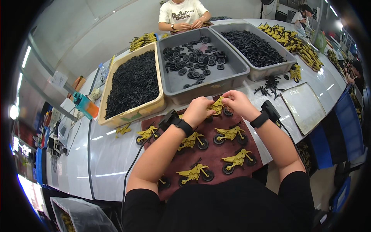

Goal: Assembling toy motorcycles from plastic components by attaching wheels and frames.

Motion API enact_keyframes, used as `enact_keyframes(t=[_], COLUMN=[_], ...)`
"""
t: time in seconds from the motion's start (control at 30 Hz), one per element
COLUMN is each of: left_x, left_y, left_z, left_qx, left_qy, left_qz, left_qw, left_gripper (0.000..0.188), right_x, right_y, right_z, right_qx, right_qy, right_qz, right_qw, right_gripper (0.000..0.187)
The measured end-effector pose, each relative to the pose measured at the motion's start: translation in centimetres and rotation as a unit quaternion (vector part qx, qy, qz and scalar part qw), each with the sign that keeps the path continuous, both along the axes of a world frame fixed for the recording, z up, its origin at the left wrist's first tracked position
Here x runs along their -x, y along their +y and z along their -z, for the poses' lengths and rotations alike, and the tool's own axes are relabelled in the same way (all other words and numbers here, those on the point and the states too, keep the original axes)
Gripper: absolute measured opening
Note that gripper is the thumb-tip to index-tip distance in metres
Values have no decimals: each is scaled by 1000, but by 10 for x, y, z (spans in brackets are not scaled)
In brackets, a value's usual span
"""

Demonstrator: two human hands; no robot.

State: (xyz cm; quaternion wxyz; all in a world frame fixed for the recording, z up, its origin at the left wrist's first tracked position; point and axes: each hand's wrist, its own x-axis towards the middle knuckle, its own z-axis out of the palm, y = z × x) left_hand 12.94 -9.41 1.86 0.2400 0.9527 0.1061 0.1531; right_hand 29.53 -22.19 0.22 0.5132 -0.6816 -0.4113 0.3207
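A yellow toy motorcycle (pixel 217 107) with black wheels is held between my two hands at the far edge of a dark red cloth (pixel 210 162). My left hand (pixel 198 111) pinches its left side, and my right hand (pixel 239 104) grips its right side with bent fingers. The fingers hide part of the toy. Nearer to me on the cloth, several similar motorcycles stand or lie in rows, among them one toy motorcycle (pixel 230 134) just below my hands and another (pixel 195 173) close to my body. My left forearm partly covers others.
Beyond my hands stands a grey tub (pixel 210 86) of black wheels. Left is a cream tub (pixel 159 83) of small black parts; right, another grey tub (pixel 266 69) of black parts. A shallow tray (pixel 303 106), loose black parts (pixel 270 87) and a bottle (pixel 85 105) lie around. A co-worker (pixel 183 15) sits opposite.
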Motion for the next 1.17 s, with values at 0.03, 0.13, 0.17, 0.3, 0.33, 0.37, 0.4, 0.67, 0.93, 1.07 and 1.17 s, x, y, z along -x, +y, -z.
enact_keyframes(t=[0.03, 0.13, 0.17, 0.3, 0.33, 0.37, 0.4, 0.67, 0.93, 1.07, 1.17], left_x=[-4, -14, -17, -19, -17, -16, -16, -13, -13, -19, -18], left_y=[2, -2, -3, -9, -8, -7, -7, -12, -18, -27, -26], left_z=[8, 25, 34, 40, 41, 42, 40, 37, 38, 59, 58], left_qx=[-36, -155, -187, -206, -218, -230, -229, -277, -217, -241, -218], left_qy=[6, 29, -6, 37, 11, -15, -15, 21, 70, 50, 46], left_qz=[-2, -30, -31, -46, -41, -37, -35, -24, -58, -119, -94], left_qw=[999, 987, 982, 977, 975, 972, 973, 960, 972, 962, 970], left_gripper=[34, 30, 24, 21, 15, 11, 11, 11, 17, 18, 21], right_x=[2, -3, -6, -3, -2, -1, 0, 1, 4, 7, 0], right_y=[2, 13, 14, 14, 13, 13, 13, 12, 9, 12, 13], right_z=[-3, 15, 20, 21, 20, 19, 18, 27, 34, 35, 30], right_qx=[38, 22, 23, 43, 53, 55, 67, 107, 101, 106, 107], right_qy=[3, -150, -150, -265, -278, -277, -264, -289, -327, -330, -299], right_qz=[21, 55, 56, 58, 53, 53, 44, 29, 57, 50, 20], right_qw=[999, 987, 987, 961, 958, 958, 961, 951, 938, 937, 948], right_gripper=[27, 28, 28, 32, 33, 33, 34, 37, 49, 51, 53])
